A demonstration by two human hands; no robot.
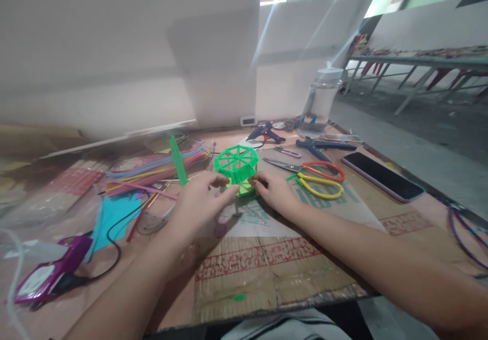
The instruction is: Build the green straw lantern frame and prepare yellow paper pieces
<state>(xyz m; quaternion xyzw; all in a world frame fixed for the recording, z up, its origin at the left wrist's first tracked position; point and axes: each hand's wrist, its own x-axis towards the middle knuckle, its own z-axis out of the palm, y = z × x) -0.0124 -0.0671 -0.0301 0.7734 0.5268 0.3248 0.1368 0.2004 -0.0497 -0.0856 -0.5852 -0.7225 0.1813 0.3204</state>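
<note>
A bright green eight-sided wheel-shaped craft piece (238,158) with spokes stands in front of me, with a lighter green base (244,187) under it. My left hand (204,195) grips its lower left side between thumb and fingers. On the opposite side, the pinched fingertips of my right hand (272,190) hold the lower right edge. Part of the base is covered by my fingers. Just beyond my left hand a flat green strip (178,160) stands up at a slant. Scissors (305,170) with one red and one yellow handle lie beyond my right hand.
Cardboard (259,269) covers the near table. Behind are a blue glue gun (266,133), pliers (324,147) and a water bottle (320,101). A phone (382,176) lies right. Colored pipe cleaners (160,170) and a purple glue gun (55,274) lie left. A white board (129,50) stands behind.
</note>
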